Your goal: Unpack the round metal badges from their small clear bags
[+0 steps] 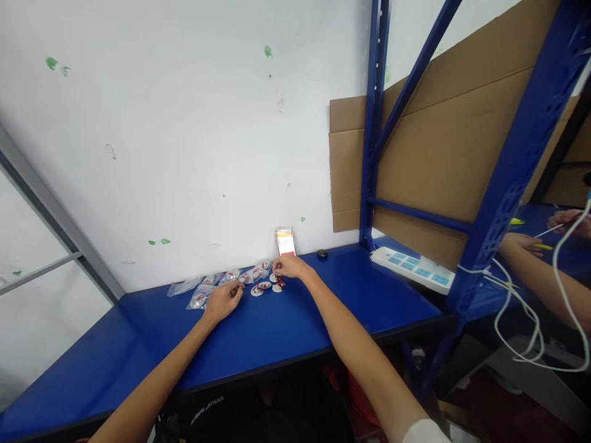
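My left hand (223,302) rests on the blue table with its fingers curled together, beside round items in clear plastic bags (199,299). What lies between its fingers, if anything, is too small to make out. My right hand (290,266) is bent down with its fingers pinched over a small cluster of round white discs with red parts (278,287). Its fingertips partly hide whatever they hold. Between the hands lie more loose white-and-red discs (257,290). Further bagged round items (231,276) are spread behind my left hand along the wall.
A lit phone (286,245) leans on the wall behind my right hand. A small dark round object (322,253) sits to its right. A white power strip (413,269) lies by the blue rack post (508,184). At far right, another person's arm (538,271) shows near white cables (501,320).
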{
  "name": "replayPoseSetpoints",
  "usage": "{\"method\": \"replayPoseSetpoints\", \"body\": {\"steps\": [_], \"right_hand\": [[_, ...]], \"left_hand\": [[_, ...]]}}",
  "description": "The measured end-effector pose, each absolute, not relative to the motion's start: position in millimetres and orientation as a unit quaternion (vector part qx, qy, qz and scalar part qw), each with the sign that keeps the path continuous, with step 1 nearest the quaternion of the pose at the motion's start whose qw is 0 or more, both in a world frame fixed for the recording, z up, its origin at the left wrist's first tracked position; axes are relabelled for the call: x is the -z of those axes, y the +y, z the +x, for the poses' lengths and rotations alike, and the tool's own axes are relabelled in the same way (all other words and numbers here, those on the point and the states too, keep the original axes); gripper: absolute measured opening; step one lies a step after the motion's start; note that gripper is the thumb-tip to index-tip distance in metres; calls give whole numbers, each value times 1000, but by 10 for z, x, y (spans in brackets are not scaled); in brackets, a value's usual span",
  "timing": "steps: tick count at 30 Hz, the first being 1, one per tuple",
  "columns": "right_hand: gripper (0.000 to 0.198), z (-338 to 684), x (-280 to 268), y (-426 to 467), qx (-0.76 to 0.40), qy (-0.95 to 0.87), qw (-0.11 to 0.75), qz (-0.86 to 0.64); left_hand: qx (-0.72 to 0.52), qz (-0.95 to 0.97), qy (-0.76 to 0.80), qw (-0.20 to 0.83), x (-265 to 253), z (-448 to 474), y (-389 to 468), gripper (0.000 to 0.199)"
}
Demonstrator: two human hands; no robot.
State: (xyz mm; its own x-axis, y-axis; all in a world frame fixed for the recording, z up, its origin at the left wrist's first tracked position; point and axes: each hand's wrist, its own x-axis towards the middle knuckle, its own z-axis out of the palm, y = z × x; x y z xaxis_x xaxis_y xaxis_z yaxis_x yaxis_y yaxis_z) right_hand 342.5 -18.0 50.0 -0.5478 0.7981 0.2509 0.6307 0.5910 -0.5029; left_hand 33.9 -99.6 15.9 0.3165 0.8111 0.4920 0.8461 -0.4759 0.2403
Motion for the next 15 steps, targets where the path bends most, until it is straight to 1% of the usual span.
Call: {"method": "replayPoseSetpoints", "body": {"steps": [6, 10, 15], "right_hand": [[14, 3402, -477, -178, -182, -866, 218, -412], [11, 3400, -468, -185, -194, -870, 207, -404], [14, 3394, -451, -173, -200, -871, 199, -402]], "left_hand": [[287, -813, -506, 22, -183, 354, -1018, 23], [287, -814, -504, 16, -193, 357, -1028, 23], [289, -813, -505, 17, -192, 361, -1030, 22]]}}
